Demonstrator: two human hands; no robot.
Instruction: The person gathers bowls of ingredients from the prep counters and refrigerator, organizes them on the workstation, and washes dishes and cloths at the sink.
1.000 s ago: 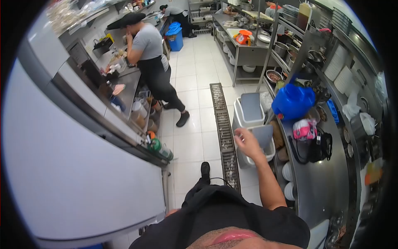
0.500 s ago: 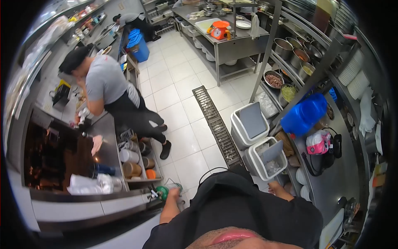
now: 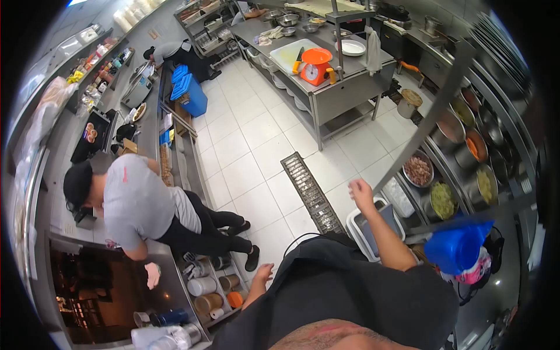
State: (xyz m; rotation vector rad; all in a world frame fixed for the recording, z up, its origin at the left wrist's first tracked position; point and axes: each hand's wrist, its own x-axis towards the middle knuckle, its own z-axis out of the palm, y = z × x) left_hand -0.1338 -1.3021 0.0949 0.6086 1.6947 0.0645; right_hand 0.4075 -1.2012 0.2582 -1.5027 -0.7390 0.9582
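My left hand (image 3: 262, 275) hangs low beside my dark apron (image 3: 318, 262), over the white-tiled floor. Its fingers are loosely bent, and no object shows in them. My right hand (image 3: 360, 192) is raised in front of me, fingers apart and slightly curled, with nothing in it. Beneath my right forearm is a white bin (image 3: 352, 224) with a grey lid, partly covered by the arm. The long floor drain grate (image 3: 312, 192) runs between my two hands.
A person (image 3: 140, 198) in a grey shirt bends over the left counter. Ahead stands a steel table (image 3: 344, 96) with an orange scale (image 3: 315, 67). A metal rack post (image 3: 431, 116) is close on my right, beside food bowls (image 3: 418, 168) and a blue jug (image 3: 455, 249). A blue bin (image 3: 191, 96) stands farther off.
My right hand has swung up and forward. The view has moved ahead and turned. The green cylinder beside my left hand is out of sight. The person at left has bent lower.
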